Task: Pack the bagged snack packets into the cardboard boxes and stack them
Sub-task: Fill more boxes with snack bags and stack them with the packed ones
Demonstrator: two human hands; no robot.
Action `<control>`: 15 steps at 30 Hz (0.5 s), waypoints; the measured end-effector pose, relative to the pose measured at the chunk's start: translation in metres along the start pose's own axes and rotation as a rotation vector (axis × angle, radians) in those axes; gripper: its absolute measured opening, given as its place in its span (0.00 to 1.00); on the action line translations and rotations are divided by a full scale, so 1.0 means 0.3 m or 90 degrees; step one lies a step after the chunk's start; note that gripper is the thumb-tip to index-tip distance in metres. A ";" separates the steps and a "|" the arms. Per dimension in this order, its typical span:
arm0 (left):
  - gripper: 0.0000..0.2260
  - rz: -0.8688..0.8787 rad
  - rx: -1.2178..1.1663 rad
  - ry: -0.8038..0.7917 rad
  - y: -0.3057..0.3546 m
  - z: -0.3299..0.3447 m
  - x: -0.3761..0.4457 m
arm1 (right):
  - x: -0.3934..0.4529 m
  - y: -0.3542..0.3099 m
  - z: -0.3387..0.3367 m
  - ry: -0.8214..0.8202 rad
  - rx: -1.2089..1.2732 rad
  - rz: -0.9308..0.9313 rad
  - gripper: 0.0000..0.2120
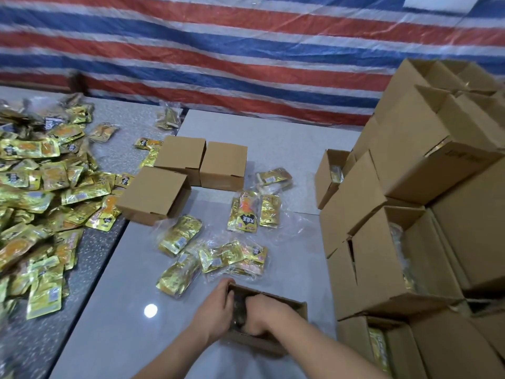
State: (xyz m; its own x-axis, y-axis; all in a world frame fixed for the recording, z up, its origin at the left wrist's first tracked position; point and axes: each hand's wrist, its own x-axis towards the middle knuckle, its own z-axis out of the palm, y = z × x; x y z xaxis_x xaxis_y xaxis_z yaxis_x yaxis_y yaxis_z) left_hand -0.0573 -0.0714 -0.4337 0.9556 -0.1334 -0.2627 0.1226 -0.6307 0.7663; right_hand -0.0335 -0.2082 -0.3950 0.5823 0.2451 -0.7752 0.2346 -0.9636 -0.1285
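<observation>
A small open cardboard box (pixel 290 304) sits on the grey table near its front edge, and both my hands are in it. My left hand (pixel 214 310) grips the box's left wall, fingers curled over the far corner. My right hand (pixel 263 314) reaches down inside with fingers curled round a clear bag of snack packets (pixel 239 310), mostly hidden in shadow. Several more bagged gold packets lie just beyond the box: one (pixel 180 233), another (pixel 177 277), a third (pixel 232 255).
Three closed small boxes (pixel 180 155) stand mid-table. A tall stack of filled open boxes (pixel 382 269) fills the right side. Loose gold packets (pixel 41 201) are heaped on the speckled table at left. A striped tarpaulin (pixel 246 50) hangs behind.
</observation>
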 end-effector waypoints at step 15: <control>0.06 -0.018 -0.012 -0.027 0.009 -0.008 0.020 | -0.009 -0.018 0.023 -0.066 0.341 -0.062 0.21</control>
State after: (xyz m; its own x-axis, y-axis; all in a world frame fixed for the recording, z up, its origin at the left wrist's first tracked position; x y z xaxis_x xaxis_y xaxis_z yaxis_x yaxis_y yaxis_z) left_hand -0.0506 -0.0721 -0.4320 0.9397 -0.1479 -0.3083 0.1549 -0.6197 0.7694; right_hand -0.0418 -0.2045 -0.3964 0.4917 0.3499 -0.7973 -0.1612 -0.8633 -0.4783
